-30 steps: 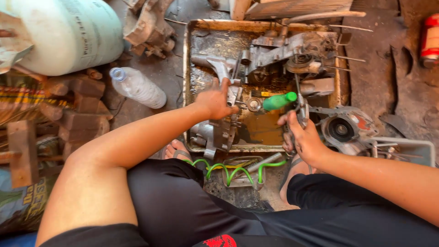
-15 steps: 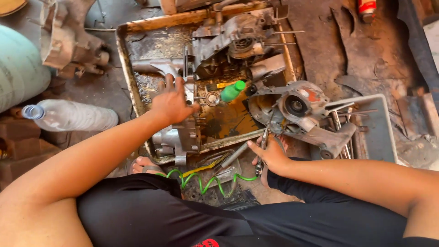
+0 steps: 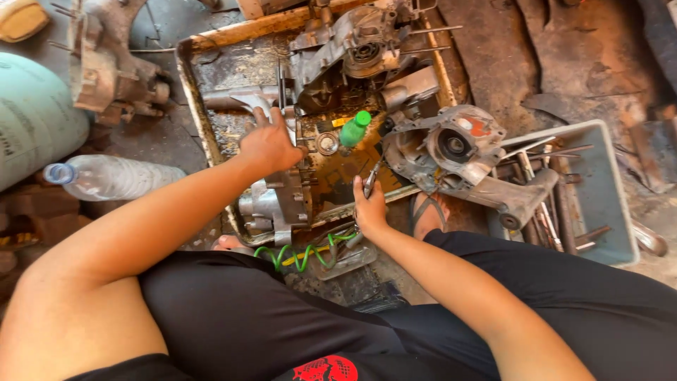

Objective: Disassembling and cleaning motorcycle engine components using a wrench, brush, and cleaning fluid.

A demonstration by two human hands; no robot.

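Right hand (image 3: 369,209) fingers clamped on pliers (image 3: 371,178), long axis pointing away, up-right; left hand (image 3: 269,144) fingers spread on engine casing (image 3: 281,201).

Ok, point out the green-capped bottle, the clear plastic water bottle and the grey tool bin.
Green-capped bottle (image 3: 355,129), head view, on its green body.
Clear plastic water bottle (image 3: 116,176), head view, mid-body.
Grey tool bin (image 3: 608,185), head view, on its right wall.

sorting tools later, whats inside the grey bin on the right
The grey bin holds a jumble of long metal tools. An engine casing overhangs its left edge, hiding that corner; the bin's bottom is not visible.
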